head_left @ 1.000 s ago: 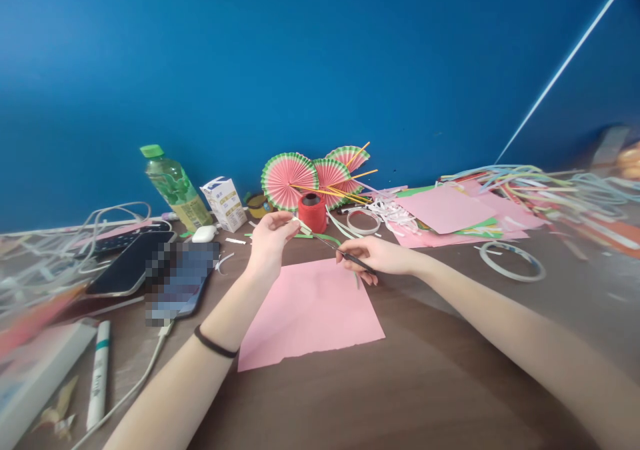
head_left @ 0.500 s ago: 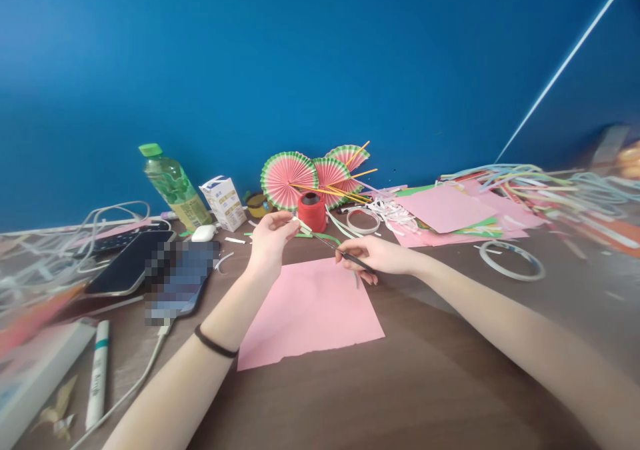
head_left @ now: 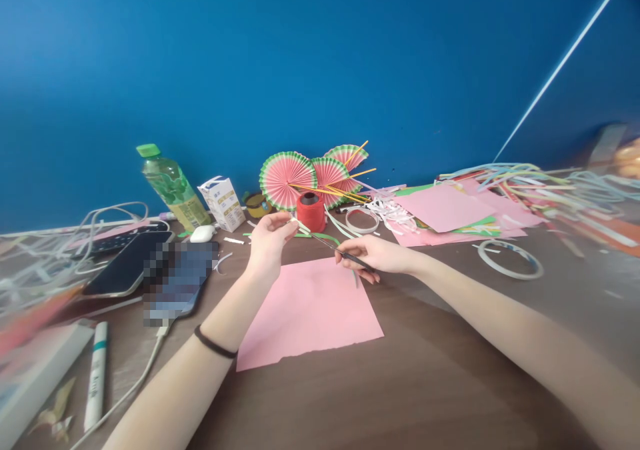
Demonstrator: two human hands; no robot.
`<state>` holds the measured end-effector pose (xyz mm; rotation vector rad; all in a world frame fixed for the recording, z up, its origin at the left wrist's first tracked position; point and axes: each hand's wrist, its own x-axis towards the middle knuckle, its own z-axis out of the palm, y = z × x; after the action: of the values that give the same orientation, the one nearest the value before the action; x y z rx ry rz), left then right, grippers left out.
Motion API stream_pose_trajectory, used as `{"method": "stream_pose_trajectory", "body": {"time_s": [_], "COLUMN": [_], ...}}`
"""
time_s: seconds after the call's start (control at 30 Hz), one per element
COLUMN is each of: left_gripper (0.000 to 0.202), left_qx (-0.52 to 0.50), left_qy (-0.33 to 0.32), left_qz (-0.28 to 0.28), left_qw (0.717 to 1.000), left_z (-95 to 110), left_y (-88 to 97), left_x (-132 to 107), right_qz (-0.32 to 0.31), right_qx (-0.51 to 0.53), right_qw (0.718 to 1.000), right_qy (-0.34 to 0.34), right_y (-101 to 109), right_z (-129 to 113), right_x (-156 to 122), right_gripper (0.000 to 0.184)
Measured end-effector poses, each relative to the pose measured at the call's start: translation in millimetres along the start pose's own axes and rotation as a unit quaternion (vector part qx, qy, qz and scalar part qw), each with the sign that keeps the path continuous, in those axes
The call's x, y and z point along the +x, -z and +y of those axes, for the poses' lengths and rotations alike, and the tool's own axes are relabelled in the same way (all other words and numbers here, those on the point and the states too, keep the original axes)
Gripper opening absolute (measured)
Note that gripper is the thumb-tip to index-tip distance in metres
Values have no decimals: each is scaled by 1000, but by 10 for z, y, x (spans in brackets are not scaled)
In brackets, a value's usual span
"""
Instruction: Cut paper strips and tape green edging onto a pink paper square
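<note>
Above the far edge of a pink paper sheet (head_left: 310, 317), my left hand (head_left: 270, 240) pinches a small pale green-white strip (head_left: 303, 227) between thumb and fingers. My right hand (head_left: 367, 255) is closed around dark-handled scissors (head_left: 356, 260). Their thin blades point left toward the strip, and the tip lies close to it; whether it touches I cannot tell. The pink sheet lies flat on the brown table, its near edge uneven. A red thread spool (head_left: 311, 215) stands just behind the strip.
Pink-and-green paper fans (head_left: 288, 182) lean near the blue wall. Right are stacked papers (head_left: 445, 209), loose strips (head_left: 530, 183) and a tape roll (head_left: 510, 261). Left are a bottle (head_left: 175, 190), a small box (head_left: 223, 203), phones (head_left: 183, 283), a cable (head_left: 150, 360) and a marker (head_left: 97, 377).
Both hands keep nearly the same pose, with the strip and scissors still in them. The whole view has shifted very slightly.
</note>
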<state>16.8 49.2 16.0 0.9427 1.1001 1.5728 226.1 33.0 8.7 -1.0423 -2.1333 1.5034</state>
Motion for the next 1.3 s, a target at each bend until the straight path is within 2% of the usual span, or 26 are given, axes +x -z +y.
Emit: {"method": "stream_pose_trajectory", "body": {"time_s": [0.13,0.27,0.4,0.47,0.57,0.67,0.77,0.83,0.93,1.0,1.07,1.2,1.27,1.3], "left_gripper": [30,28,27,25,22,14,11,13,11,7,7,8,12,15], "left_qx": [6,12,54,91,131,146,217,326,523,619,674,747,751,740], "left_qy": [-6,-27,-43,-58,-75,-89,-74,-60,-55,-51,-71,-174,-243,-274], "left_qz": [5,32,53,58,51,41,-27,-100,-170,-160,-130,-78,-70,-83], "left_qw": [1000,999,996,992,987,984,973,938,834,767,724,637,610,609], "left_z": [3,5,19,32,65,125,202,240,254,240,220,174,126,91], "left_y": [17,91,211,274,335,348,367,414,536,625,694,712,656,617], "left_x": [20,115,244,296,342,349,336,337,370,402,427,423,401,390], "right_qz": [9,86,188,213,230,235,224,219,218,224,234,248,246,243], "right_qx": [-15,-74,-212,-285,-324,-300,-280,-280,-282,-282,-283,-270,-254,-243], "right_qw": [1000,993,959,935,918,924,933,935,934,933,930,930,935,939], "right_qy": [-19,-40,-20,-9,-8,-9,-1,5,6,4,-2,-18,-20,-22], "right_y": [-4,23,106,158,212,195,100,23,-44,-36,5,132,195,225], "right_z": [15,85,147,149,129,135,185,219,243,249,262,321,343,346], "right_x": [15,48,44,23,-5,5,55,90,117,116,111,111,109,105], "right_gripper": [34,33,25,26,29,28,25,25,28,29,29,26,27,29]}}
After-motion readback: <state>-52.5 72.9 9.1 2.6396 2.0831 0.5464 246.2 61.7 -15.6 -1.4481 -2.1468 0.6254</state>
